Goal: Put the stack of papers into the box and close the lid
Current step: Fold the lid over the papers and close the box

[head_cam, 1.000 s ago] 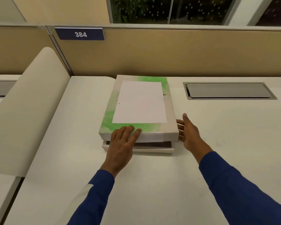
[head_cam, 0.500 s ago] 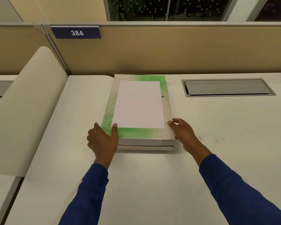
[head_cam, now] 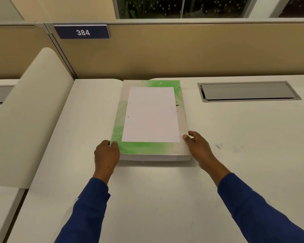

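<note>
Cubicle 384's pale surface (head_cam: 156,199) carries the box, lid (head_cam: 151,149) down. My left hand (head_cam: 106,155) and right hand (head_cam: 198,148) grasp its near corners; I'd press both evenly to seat it.

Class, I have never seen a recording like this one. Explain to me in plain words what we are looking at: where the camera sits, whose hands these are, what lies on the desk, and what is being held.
There is no machine here. A person wears one wide-angle camera on the head, looking forward and down, so we see their own two arms in blue sleeves. On the white desk lies a flat cardboard box; its lid, green with a white sheet fixed on top, sits down over the box. The left hand grips the lid's near left corner and the right hand its near right corner, thumbs on top. The papers are not visible. To the right is a grey cable hatch set into the desk. Behind stands a partition with a sign reading 384.
</note>
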